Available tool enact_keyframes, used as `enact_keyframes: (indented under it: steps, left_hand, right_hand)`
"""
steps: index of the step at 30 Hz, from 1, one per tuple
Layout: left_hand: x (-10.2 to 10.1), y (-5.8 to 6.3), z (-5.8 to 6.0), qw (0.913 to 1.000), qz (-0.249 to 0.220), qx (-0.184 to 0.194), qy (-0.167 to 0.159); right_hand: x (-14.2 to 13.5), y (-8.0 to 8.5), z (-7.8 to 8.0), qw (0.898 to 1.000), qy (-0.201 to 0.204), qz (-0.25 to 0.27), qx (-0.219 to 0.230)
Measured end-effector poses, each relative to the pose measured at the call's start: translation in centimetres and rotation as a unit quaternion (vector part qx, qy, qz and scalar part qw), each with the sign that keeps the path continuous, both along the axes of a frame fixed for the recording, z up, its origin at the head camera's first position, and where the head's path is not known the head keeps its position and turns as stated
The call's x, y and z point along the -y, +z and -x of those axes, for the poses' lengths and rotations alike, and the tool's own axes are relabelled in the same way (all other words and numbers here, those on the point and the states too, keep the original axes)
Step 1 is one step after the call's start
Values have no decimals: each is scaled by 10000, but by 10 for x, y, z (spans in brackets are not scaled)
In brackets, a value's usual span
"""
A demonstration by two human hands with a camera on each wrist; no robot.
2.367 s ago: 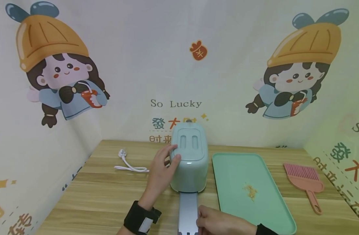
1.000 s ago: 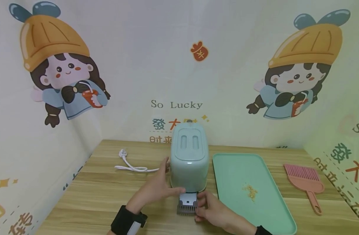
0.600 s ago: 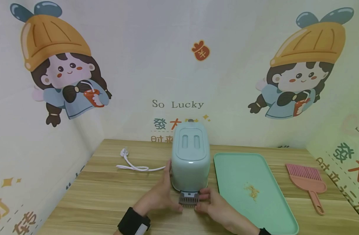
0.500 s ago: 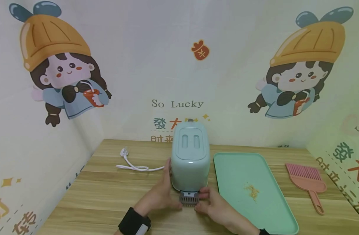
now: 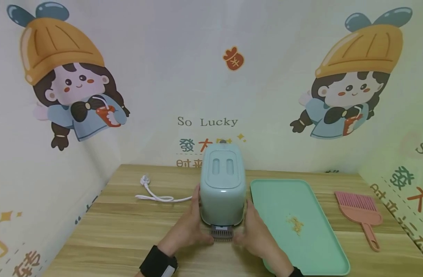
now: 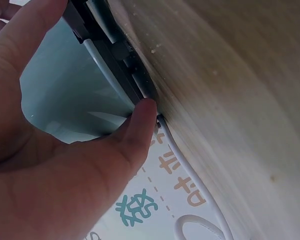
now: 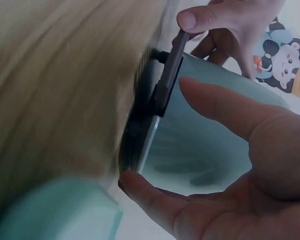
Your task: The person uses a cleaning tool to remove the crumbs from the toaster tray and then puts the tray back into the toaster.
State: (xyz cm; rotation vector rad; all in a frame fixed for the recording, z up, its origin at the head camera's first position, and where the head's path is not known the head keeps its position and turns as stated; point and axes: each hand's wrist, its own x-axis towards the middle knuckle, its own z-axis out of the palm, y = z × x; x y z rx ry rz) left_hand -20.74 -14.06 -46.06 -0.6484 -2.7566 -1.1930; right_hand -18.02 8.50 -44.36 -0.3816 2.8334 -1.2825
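Observation:
A pale green toaster (image 5: 222,204) stands end-on to me on the wooden table. From the bottom of its near end sticks a dark, ribbed crumb tray handle (image 5: 222,233), with most of the tray hidden inside. My left hand (image 5: 186,227) lies along the toaster's left side, its thumb at the handle's left end. In the left wrist view a left fingertip (image 6: 144,112) touches the base edge. On the opposite side is my right hand (image 5: 258,231), fingers beside the toaster and thumb near the handle. Seen from the right wrist, that thumb (image 7: 210,100) looks apart from the handle.
To the right lies a green tray (image 5: 277,192) with a small heap of crumbs (image 5: 296,225). A pink brush (image 5: 357,204) with a handle is farther right. The toaster's white cord (image 5: 163,199) and plug lie to the left. A printed curtain (image 5: 156,77) hangs behind the table.
The crumb tray has slid into the toaster until only its handle end shows. My left hand moved from the toaster's upper side to its base. My right fingers left the tray for the toaster's right side.

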Motion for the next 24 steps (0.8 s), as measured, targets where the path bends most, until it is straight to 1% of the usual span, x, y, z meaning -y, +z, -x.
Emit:
enact_keyframes:
  steps: [4, 10, 16, 20, 24]
  left_hand:
    - [-2, 0, 1, 9999, -15, -134, 68]
    - [-4, -1, 4, 9995, 3, -238, 204]
    - [-5, -3, 5, 9990, 58, -294, 343]
    - [-4, -3, 4, 9987, 84, -375, 345]
    - [-3, -1, 3, 9987, 106, -417, 261]
  right_hand:
    - [6, -6, 1, 9999, 16, -40, -149]
    - [7, -11, 3, 9991, -71, 5, -416]
    - [10, -16, 7, 9964, -166, -89, -827]
    - [12, -16, 8, 9949, -205, -158, -979]
    - [14, -16, 8, 9937, -222, -239, -1075]
